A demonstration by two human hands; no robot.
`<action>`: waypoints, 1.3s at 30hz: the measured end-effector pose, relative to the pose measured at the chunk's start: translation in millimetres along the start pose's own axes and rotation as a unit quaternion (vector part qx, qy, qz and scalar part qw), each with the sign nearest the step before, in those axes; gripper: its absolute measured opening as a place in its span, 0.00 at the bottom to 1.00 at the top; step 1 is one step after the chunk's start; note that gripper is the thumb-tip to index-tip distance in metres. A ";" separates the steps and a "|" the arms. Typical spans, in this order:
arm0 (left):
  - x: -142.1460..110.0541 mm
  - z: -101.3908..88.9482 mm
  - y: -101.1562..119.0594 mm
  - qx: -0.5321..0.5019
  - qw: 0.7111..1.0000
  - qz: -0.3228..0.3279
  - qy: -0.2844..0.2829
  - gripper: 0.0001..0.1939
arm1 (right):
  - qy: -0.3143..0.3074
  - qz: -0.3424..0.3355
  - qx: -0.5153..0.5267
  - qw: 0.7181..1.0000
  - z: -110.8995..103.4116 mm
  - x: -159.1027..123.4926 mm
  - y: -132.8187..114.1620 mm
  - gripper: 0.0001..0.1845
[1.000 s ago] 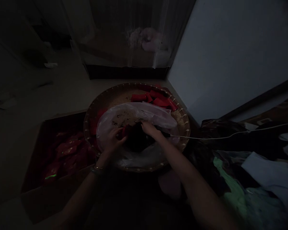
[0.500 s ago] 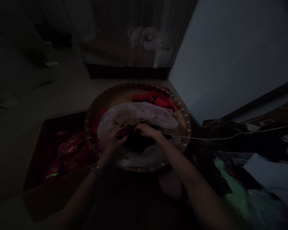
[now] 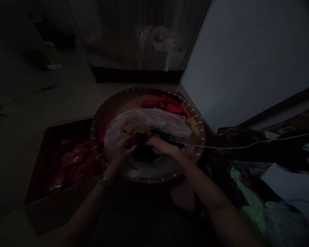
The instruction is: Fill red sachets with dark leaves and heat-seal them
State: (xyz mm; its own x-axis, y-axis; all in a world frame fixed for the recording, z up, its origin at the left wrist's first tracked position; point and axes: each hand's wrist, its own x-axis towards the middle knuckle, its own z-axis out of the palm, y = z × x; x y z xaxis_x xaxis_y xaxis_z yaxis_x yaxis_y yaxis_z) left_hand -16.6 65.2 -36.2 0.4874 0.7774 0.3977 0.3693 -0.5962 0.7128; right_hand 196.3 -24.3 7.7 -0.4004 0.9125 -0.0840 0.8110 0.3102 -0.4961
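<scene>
In the dim head view, my left hand (image 3: 123, 147) is closed round a small red packet (image 3: 134, 140), whose dark upper end faces right. My right hand (image 3: 158, 144) is at that end with its fingers curled inward; dark crumbs seem to be at the fingertips, but what they grip is hidden. Below both hands lies a dark mass (image 3: 146, 153), too dark to make out. It rests on a clear plastic sheet (image 3: 170, 125) inside a round woven bamboo tray (image 3: 123, 99). Dark leaf-like bits (image 3: 130, 125) are scattered on the plastic.
Several red packets (image 3: 171, 104) lie at the tray's back right. A cardboard box (image 3: 38, 164) holding red packages stands left. From a black plug-like end (image 3: 179, 145), a white cord (image 3: 231, 148) runs right over the rim. Clothes (image 3: 285, 185) are heaped at right, beside a white wall (image 3: 247, 61).
My right hand has shifted slightly and turned at the packet's dark end. The left hand still holds the red packet in nearly the same place. The view has tilted a little.
</scene>
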 end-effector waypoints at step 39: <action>0.3 -0.5 -0.1 -0.003 1.000 0.017 0.000 0.20 | 0.025 0.009 -0.019 0.999 16.8 5.2 -7.8 0.12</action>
State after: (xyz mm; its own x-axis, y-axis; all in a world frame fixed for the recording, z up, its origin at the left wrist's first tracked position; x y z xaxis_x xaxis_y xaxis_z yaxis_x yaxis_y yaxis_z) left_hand -17.0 65.6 -35.9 0.4993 0.7568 0.4218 0.3477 -0.6209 0.7026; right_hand 180.8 -26.4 -3.4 -0.3654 0.9295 -0.0492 0.8339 0.3035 -0.4610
